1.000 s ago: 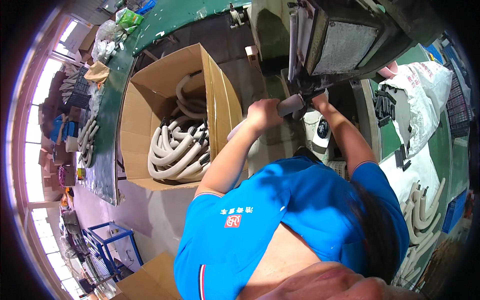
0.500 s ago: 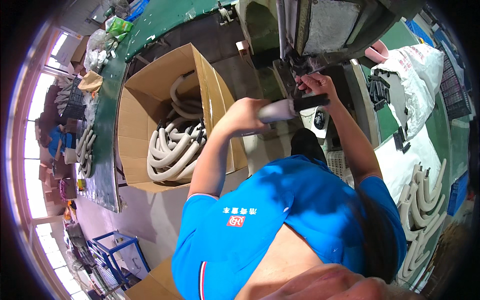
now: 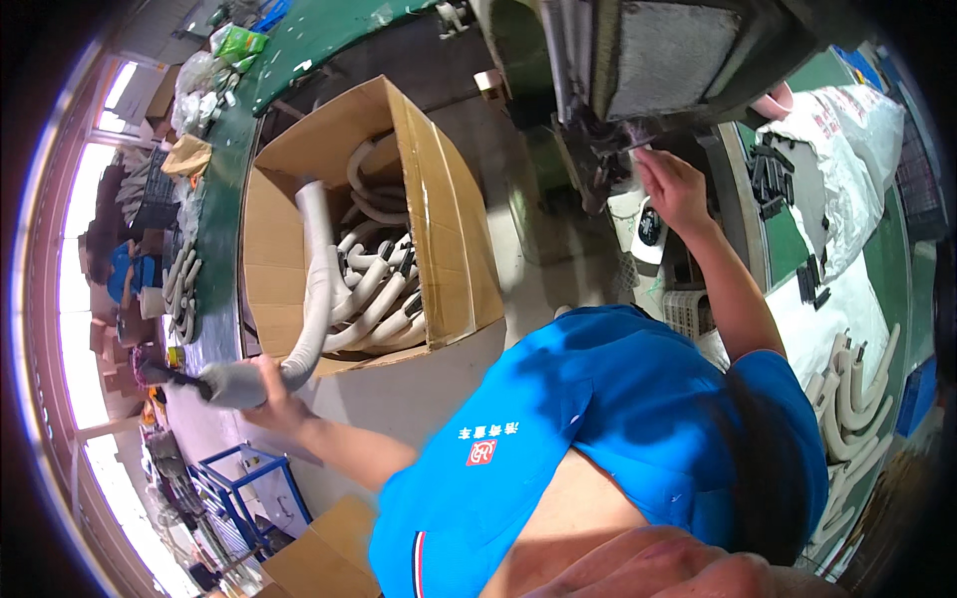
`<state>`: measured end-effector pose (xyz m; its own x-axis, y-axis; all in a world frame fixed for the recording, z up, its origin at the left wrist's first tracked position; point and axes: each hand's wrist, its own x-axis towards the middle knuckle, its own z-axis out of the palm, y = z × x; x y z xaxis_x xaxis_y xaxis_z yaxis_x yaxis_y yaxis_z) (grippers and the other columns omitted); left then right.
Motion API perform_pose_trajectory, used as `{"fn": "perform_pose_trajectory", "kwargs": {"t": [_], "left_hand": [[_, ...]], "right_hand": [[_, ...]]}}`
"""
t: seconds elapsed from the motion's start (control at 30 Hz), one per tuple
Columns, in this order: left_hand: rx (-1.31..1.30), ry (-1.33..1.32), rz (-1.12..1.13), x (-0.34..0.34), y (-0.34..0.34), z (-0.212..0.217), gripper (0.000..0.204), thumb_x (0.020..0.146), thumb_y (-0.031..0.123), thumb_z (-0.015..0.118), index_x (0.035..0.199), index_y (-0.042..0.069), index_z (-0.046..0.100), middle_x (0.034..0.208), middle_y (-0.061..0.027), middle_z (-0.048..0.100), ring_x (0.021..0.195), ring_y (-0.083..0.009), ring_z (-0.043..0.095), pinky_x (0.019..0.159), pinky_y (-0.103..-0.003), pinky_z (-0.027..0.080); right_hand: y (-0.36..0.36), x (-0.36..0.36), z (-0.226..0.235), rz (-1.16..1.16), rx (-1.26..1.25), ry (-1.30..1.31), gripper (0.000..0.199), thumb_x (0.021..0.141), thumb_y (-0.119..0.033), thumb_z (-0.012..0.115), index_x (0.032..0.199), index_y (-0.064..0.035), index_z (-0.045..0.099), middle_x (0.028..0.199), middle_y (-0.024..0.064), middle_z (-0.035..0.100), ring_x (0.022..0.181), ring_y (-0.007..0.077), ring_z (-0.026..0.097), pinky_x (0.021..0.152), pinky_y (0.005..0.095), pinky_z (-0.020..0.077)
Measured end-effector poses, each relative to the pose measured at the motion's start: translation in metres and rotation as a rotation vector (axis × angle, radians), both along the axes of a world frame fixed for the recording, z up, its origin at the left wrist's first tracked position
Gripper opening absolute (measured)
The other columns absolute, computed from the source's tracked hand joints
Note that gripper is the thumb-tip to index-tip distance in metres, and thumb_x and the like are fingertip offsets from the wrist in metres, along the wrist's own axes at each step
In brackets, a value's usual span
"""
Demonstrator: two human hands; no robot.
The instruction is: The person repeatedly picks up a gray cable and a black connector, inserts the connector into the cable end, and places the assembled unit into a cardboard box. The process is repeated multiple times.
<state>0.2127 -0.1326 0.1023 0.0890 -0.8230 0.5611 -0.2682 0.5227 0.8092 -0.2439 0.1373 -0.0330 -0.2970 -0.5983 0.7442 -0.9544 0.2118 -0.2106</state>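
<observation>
Out to the left, my left hand (image 3: 277, 407) is closed round a bent, grey-white foam-covered tube (image 3: 318, 274) with a black end piece (image 3: 177, 380). One arm of the tube reaches up across the opening of a cardboard box (image 3: 454, 214). Inside that box lie several similar curved padded tubes (image 3: 371, 304), some with black ends. My right hand (image 3: 680, 189) is raised at the dark metal machine (image 3: 605, 149), its fingers pinched together at the machine's lower part. Whatever lies between those fingertips is too small to make out.
Right of the machine, a green table (image 3: 877, 254) carries black plugs (image 3: 770, 179), a white sack (image 3: 852, 149) and more padded tubes (image 3: 847, 399). A green bench (image 3: 221, 214) runs along the left. A blue metal frame (image 3: 244, 478) stands at lower left.
My left hand has swung from beside the machine to the far left, taking the padded tube with it. My right hand stays by the machine, shifted slightly right.
</observation>
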Motion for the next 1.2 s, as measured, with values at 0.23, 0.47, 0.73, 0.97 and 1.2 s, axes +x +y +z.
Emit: {"fn": "perform_pose_trajectory", "kwargs": {"t": [0.23, 0.47, 0.73, 0.97, 1.2], "left_hand": [[0.12, -1.465, 0.126, -0.011, -0.081, -0.179, 0.064, 0.07, 0.018, 0.068, 0.129, 0.007, 0.045, 0.111, -0.0216, 0.058, 0.103, -0.0389, 0.055, 0.088, -0.044, 0.045], [0.307, -1.287, -0.734, -0.095, -0.075, -0.222, 0.067, 0.07, 0.014, 0.073, 0.129, 0.008, 0.042, 0.115, -0.0216, 0.054, 0.11, -0.0358, 0.05, 0.095, -0.042, 0.04], [0.183, -1.395, -1.178, -0.246, 0.043, -0.163, 0.045, 0.08, 0.017, 0.064, 0.121, 0.005, 0.051, 0.109, -0.0176, 0.061, 0.096, -0.0285, 0.061, 0.083, -0.037, 0.049], [-0.08, -1.233, -1.979, -0.346, 0.213, -0.144, 0.046, 0.079, 0.023, 0.063, 0.121, 0.006, 0.053, 0.119, -0.014, 0.057, 0.109, -0.0294, 0.054, 0.094, -0.036, 0.042], [0.284, -0.171, -2.136, -0.375, 0.357, -0.076, 0.053, 0.073, 0.013, 0.073, 0.12, 0.002, 0.051, 0.117, -0.0138, 0.057, 0.106, -0.0211, 0.056, 0.09, -0.035, 0.045]], "right_hand": [[0.11, 0.008, -0.028, -0.23, 0.126, -0.218, 0.014, 0.081, -0.012, 0.063, 0.095, -0.0082, 0.065, 0.088, 0.0061, 0.064, 0.075, 0.0246, 0.064, 0.063, 0.0334, 0.0523], [0.344, -0.003, -0.076, -1.139, 0.408, -0.376, 0.018, 0.079, -0.015, 0.058, 0.091, -0.0045, 0.066, 0.095, 0.0138, 0.064, 0.087, 0.0318, 0.061, 0.075, 0.0425, 0.05], [0.524, 0.132, -0.04, -1.754, 1.092, -1.153, 0.049, 0.076, -0.017, 0.06, 0.123, -0.0056, 0.05, 0.115, 0.0174, 0.059, 0.109, 0.0363, 0.055, 0.09, 0.0459, 0.0447], [0.496, 0.112, -0.025, -1.41, 0.032, -0.684, 0.05, 0.076, -0.019, 0.067, 0.118, -0.0006, 0.048, 0.106, 0.0181, 0.062, 0.1, 0.034, 0.058, 0.085, 0.0415, 0.045], [0.268, 0.103, 0.122, 0.185, -0.727, -1.207, 0.041, 0.092, -0.015, 0.055, 0.128, -0.0007, 0.043, 0.121, 0.0089, 0.053, 0.114, 0.0165, 0.048, 0.097, 0.0321, 0.0378]]}}
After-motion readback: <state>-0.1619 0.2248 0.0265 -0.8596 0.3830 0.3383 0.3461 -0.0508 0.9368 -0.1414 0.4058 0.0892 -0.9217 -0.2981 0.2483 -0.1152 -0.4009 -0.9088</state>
